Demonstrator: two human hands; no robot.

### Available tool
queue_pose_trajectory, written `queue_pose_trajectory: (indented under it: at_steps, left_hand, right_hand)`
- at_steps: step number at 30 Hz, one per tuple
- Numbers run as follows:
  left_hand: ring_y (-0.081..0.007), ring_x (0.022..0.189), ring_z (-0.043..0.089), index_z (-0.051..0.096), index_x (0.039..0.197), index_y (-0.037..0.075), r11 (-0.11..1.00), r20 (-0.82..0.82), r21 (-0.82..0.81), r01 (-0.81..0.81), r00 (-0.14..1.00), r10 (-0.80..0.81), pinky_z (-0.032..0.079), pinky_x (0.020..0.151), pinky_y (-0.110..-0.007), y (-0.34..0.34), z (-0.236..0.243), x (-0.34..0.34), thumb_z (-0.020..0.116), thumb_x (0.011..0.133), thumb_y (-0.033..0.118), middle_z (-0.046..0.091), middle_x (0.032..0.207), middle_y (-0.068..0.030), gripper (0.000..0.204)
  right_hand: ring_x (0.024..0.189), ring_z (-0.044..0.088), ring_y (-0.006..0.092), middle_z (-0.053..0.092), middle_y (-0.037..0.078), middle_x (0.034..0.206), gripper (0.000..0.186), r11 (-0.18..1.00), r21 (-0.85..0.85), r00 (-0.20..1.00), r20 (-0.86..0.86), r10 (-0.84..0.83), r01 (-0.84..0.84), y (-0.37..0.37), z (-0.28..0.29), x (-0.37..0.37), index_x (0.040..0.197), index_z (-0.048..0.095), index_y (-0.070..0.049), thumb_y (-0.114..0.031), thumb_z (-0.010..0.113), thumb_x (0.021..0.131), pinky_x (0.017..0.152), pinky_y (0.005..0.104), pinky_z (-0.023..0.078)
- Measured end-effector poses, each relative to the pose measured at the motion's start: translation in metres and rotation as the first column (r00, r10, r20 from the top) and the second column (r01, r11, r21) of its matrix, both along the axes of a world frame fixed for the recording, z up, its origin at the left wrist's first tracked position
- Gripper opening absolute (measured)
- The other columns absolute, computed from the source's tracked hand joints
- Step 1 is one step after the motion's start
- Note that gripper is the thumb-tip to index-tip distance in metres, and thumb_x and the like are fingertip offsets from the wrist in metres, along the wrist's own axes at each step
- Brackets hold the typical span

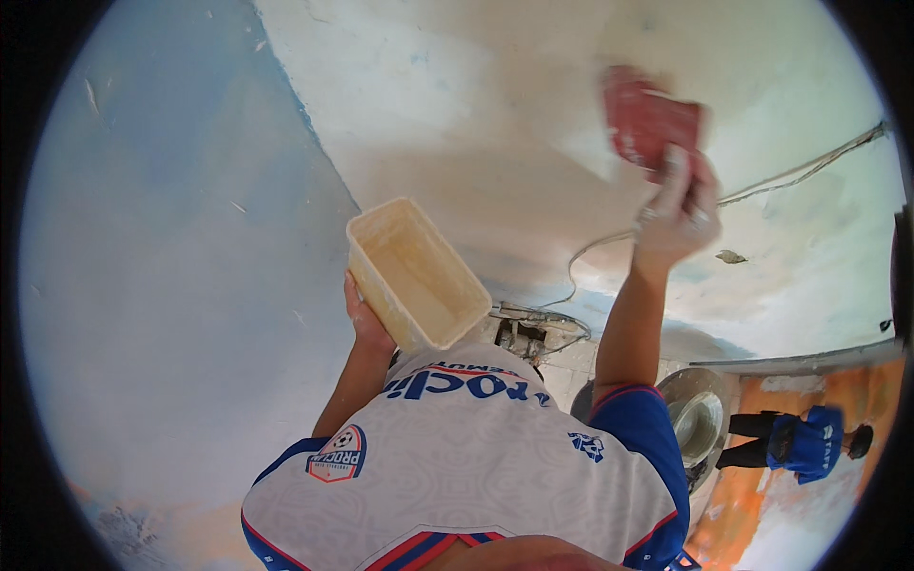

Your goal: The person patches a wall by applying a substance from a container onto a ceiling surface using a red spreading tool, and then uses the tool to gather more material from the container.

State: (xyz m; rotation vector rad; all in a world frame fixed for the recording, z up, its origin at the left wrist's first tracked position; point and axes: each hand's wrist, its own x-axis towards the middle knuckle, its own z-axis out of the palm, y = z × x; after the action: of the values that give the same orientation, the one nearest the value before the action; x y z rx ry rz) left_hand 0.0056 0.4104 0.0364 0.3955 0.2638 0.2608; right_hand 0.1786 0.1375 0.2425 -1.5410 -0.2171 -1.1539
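1. Motion blur softens the red scraper [659, 122] at the far right, so I can't tell whether it touches the pale wall [476, 86].
2. The tub [383, 297] hides much of my left hand [367, 320]; the fingers I can see press against its left side.
3. My right arm reaches up and far, the right hand [678, 217] pinching the scraper's near edge, whitish smears on its fingers.
4. My left arm is bent, bringing the tub just beyond my chest, tilted.
5. The tub is cream, rectangular and open, smeared inside; pale marks streak the scraper.
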Motion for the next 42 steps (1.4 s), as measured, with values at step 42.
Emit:
queue_pose_trajectory:
  at_steps: [42]
  left_hand:
    - [-0.0323,0.134,0.051,0.04,0.153,0.014,0.991,-0.046,0.001,0.135,0.99,-0.135,0.043,0.112,-0.047,0.067,-0.007,0.036,0.029,0.103,0.063,0.049,0.15,-0.0124,0.071]
  right_hand:
    - [0.074,0.072,0.0221,0.073,0.014,0.088,0.008,0.753,-0.64,0.983,-0.021,0.184,-0.154,0.062,-0.037,-0.024,0.091,0.072,-0.001,-0.009,0.071,0.093,0.065,0.0321,0.056]
